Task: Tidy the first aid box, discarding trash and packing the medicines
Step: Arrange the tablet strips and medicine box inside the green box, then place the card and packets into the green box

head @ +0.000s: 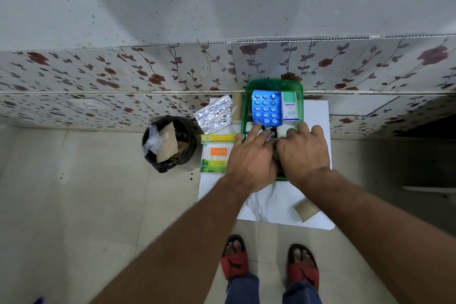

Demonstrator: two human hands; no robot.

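A green plastic first aid box [248, 91] sits on a white board against the flowered wall. Inside it lie a blue blister pack of tablets [266, 107] and a white Optibex carton [290, 105]. My left hand [251, 155] and my right hand [302, 153] both rest in the near half of the box, fingers spread over small white bottles and a dark item that they mostly hide. Whether either hand grips something is unclear. A silver blister strip [215, 113] and a cotton swab pack [214, 155] lie left of the box.
A black bin [170, 143] with a liner, holding crumpled plastic and brown paper, stands on the tiled floor to the left. A brown paper piece [306, 210] lies on the white board [318, 116] near its front edge. My sandalled feet [269, 261] stand below.
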